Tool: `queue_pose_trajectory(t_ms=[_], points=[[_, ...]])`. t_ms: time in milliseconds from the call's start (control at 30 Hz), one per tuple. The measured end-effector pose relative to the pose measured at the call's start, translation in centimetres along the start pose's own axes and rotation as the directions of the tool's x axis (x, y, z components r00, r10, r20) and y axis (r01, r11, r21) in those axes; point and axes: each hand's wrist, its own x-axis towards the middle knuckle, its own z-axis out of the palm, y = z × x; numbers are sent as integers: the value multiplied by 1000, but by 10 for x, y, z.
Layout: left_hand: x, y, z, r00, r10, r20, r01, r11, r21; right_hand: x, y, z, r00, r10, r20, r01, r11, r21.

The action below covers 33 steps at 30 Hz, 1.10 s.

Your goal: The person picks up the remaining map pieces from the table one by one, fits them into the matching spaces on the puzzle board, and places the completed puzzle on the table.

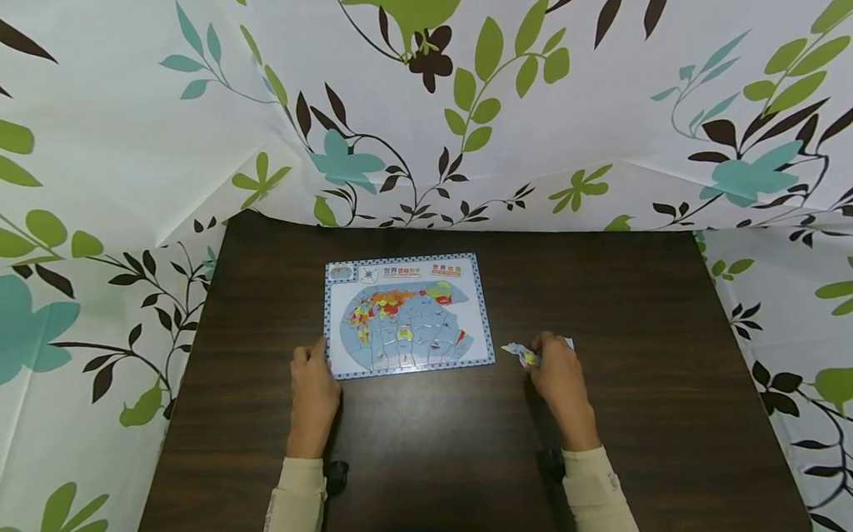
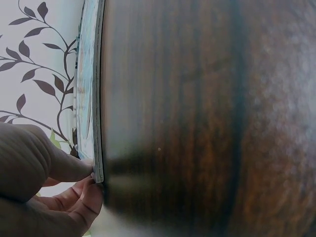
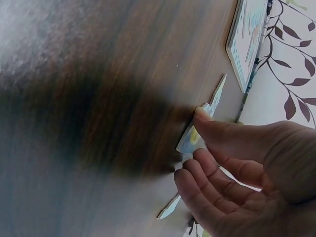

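Observation:
A world map jigsaw puzzle (image 1: 406, 272) lies flat on the table, its blue-bordered board partly filled with colourful pieces. Gaps show at the map's right side. My left hand (image 1: 313, 400) pinches the board's near left corner, with the thumb (image 2: 74, 168) at its edge in the left wrist view. To the right of the board, my right hand (image 1: 559, 377) pinches a puzzle piece (image 3: 188, 142) with blue and yellow print between thumb and fingers. Other loose pieces lie around that hand, one a pale piece (image 3: 169, 207) below the fingers; the hand partly hides them.
The dark wooden table (image 1: 441, 457) has rounded front corners. Behind it and at both sides hangs a white cloth (image 1: 573, 121) printed with leaves, flowers and birds. Dark straps or devices (image 1: 336, 478) sit by the wrists.

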Motion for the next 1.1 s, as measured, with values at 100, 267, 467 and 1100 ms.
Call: queue_pose_trajectory(t_ms=[100,267,467,1100], points=[[0,1,0,1000,1,-4,-1,1000,-1,1,-1,0,1000,15,27,-16,1000,9],[0,0,0,999,27,-19,-28,1000,-4,2,0,0,999,27,34,-28,999,21],[0,-1,0,999,42,-31,-42,999,0,2,3,-2,1000,4,-13,-3,999,39],[0,0,1,1000,11,-19,-11,1000,1,26,-21,-21,1000,1,-15,1,988,155]])
